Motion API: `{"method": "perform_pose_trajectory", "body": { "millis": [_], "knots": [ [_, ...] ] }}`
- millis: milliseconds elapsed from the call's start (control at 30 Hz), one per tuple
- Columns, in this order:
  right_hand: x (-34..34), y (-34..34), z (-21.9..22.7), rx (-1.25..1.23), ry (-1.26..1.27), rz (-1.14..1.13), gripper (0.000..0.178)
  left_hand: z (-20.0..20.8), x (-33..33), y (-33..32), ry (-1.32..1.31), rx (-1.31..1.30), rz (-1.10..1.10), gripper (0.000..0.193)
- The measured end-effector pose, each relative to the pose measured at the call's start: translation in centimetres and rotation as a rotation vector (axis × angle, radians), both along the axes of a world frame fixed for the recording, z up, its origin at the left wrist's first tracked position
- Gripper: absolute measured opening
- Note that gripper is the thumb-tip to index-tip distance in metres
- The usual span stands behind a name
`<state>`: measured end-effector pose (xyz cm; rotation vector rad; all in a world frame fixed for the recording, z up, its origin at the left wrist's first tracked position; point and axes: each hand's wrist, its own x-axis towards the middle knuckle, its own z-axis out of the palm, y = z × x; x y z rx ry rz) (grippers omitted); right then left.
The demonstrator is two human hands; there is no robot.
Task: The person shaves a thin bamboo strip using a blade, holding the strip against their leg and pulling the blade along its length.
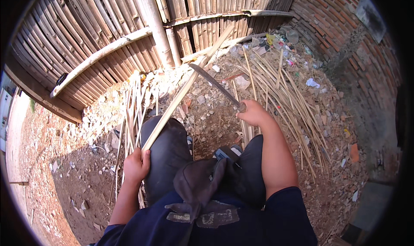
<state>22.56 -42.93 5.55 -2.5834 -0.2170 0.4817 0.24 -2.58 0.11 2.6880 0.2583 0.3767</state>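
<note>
A long pale bamboo strip [171, 108] slants up and away from my left thigh toward the bamboo wall. My left hand [136, 164] is closed around its near end. In my right hand [253, 113], closed on the handle, is a machete [215, 85] with a dark, slightly curved blade. The blade points up and to the left, and its tip overlaps the upper part of the strip; whether they touch I cannot tell.
Split bamboo strips lie in a pile [286, 104] on the right and in a bundle [133, 104] on the left. Ahead stands a bamboo wall [103, 26] with a post [156, 30]. A brick wall [366, 60] rises at right. Stones and litter [276, 43] cover the dirt.
</note>
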Motion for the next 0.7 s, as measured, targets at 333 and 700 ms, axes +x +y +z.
{"method": "perform_pose_trajectory", "body": {
  "millis": [333, 700],
  "knots": [
    [0.0, -1.9, -0.3, -0.013, -0.1, 0.11, 0.044, 2.0, -0.8, -0.8, 0.081, 0.069, -0.06, 0.04],
    [-0.9, 0.5, 1.2, 0.026, 0.005, 0.193, 0.059, 1.0, -0.4, -0.6, 0.073, 0.046, -0.036, 0.041]
  ]
}}
